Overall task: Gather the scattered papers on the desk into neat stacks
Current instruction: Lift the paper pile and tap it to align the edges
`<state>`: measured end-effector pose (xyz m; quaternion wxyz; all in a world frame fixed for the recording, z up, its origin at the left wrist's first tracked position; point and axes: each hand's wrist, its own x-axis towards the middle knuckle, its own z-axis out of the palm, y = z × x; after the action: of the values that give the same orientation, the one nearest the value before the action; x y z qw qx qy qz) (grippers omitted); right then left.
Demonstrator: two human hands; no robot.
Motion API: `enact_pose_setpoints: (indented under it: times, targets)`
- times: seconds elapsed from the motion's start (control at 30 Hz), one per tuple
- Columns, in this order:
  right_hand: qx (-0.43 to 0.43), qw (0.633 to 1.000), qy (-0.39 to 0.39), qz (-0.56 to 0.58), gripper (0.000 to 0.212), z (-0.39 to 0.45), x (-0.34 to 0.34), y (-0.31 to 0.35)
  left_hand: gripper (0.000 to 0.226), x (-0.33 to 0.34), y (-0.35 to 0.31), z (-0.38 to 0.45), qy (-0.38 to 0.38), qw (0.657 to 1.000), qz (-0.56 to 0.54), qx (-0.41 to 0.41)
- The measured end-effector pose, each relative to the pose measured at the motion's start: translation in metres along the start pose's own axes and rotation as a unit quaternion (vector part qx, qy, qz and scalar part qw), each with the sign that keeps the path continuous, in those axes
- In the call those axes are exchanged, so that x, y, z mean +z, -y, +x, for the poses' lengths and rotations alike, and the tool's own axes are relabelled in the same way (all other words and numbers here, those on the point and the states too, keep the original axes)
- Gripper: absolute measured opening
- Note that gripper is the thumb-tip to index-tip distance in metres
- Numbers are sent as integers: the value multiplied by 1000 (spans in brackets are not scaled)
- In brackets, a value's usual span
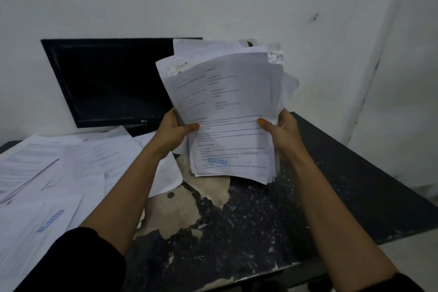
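Both arms reach forward at centre frame; left hand point(174, 129) and right hand point(283, 129) grip an uneven bundle of white printed papers point(227, 111), thumbs in front, above the peeling black worktop point(248, 232).

Both hands, left hand point(174, 129), right hand point(283, 129), gripping paper stack point(227, 111), loose papers point(59, 168) on desk point(260, 220)

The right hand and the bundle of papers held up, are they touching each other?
Touching. The head view shows the right hand gripping the bundle of papers at its right edge, thumb pressed on the front sheet.
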<state>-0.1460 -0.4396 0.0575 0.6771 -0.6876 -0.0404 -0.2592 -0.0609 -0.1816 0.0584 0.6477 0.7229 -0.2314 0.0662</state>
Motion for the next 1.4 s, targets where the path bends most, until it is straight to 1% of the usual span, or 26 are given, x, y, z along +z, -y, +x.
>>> enact_pose_setpoints:
  times: [0.07, 0.17, 0.23, 0.3, 0.4, 0.53, 0.57, 0.7, 0.73, 0.77, 0.83, 0.87, 0.9, 0.93, 1.0, 1.07, 1.1, 1.17, 1.27, 1.33, 1.4]
  targets:
    - [6, 1000, 11, -8, 39, -1, -1, 2, 52, 1, 2, -1, 1, 1000, -4, 0]
    - [14, 1000, 16, -21, 43, 1, -1, 10, 48, 5, -9, 2, -6, 1000, -7, -2]
    - [10, 1000, 16, -18, 49, 1, -2, 14, 45, 8, -19, 4, -22, 1000, -2, 16]
    - [-11, 1000, -9, -4, 52, 2, -2, 20, 41, 12, -32, 6, -41, 998, -5, 45]
    - [-50, 997, -59, 24, 54, 6, -1, 26, 38, 18, -53, 13, -43, 996, -29, 72]
    - [-77, 994, -66, 29, 56, 12, 3, 37, 57, 27, -69, 24, -19, 995, -48, 85]
    - [-81, 994, -67, 25, 56, 12, 4, 37, 57, 28, -70, 25, -15, 995, -53, 86]
    - [-88, 993, -81, 20, 60, 15, 1, 34, 40, 27, -65, 28, -25, 994, -82, 74]
    - [-82, 993, -81, 25, 60, 15, 1, 32, 41, 26, -59, 27, -16, 994, -90, 63]
    - [-75, 993, -80, 30, 60, 15, 0, 31, 50, 27, -51, 24, -7, 994, -92, 52]
    - [-64, 995, -73, 36, 58, 16, -2, 28, 81, 28, -34, 19, 3, 996, -91, 21]
    - [-60, 995, -69, 36, 56, 17, -2, 29, 89, 30, -28, 19, 7, 995, -103, 7]
    - [-58, 996, -65, 34, 53, 17, -3, 30, 91, 32, -23, 19, 9, 994, -113, -3]
    - [-58, 996, -59, 33, 48, 18, -3, 33, 87, 33, -21, 20, 10, 993, -117, -10]
    - [-62, 996, -55, 30, 35, 21, -2, 38, 70, 35, -24, 25, 9, 994, -108, -12]
    - [-70, 994, -71, 37, 22, 22, 1, 44, 54, 36, -31, 29, -2, 997, -81, 1]
    - [-76, 993, -86, 39, 19, 24, 3, 46, 48, 38, -34, 30, -13, 998, -67, 8]
    - [-87, 989, -112, 35, 23, 25, 7, 48, 40, 42, -39, 29, -50, 997, -49, 32]
    - [-83, 987, -131, 37, 28, 25, 18, 49, 31, 52, -41, 26, -132, 987, -55, 68]
    - [-69, 988, -130, 50, 26, 24, 25, 49, 25, 56, -42, 24, -167, 980, -74, 74]
    - [-54, 991, -109, 54, 32, 20, 29, 46, 20, 58, -41, 19, -188, 974, -108, 64]
